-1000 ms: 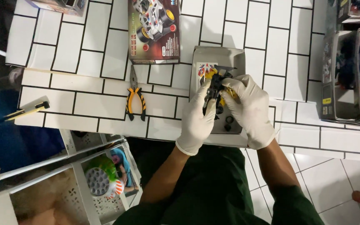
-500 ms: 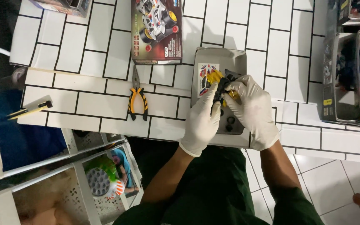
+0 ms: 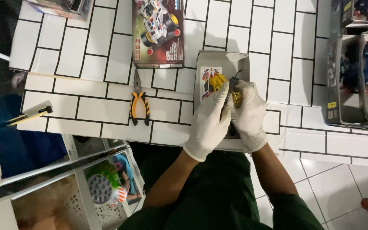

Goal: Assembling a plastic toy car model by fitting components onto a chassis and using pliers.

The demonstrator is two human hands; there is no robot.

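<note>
Left hand [image 3: 209, 121] and right hand [image 3: 248, 115], both gloved, grasping small yellow-black toy car part [image 3: 234, 97] over open grey box tray [image 3: 218, 64] on tiled bench [image 3: 86, 106]; best keep it low above tray, grip firm, pliers [image 3: 139, 102] lie left

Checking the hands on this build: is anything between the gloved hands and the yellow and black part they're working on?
Nothing visible. The left hand and right hand both already grip the small yellow and black part, held over the open grey box.
</note>
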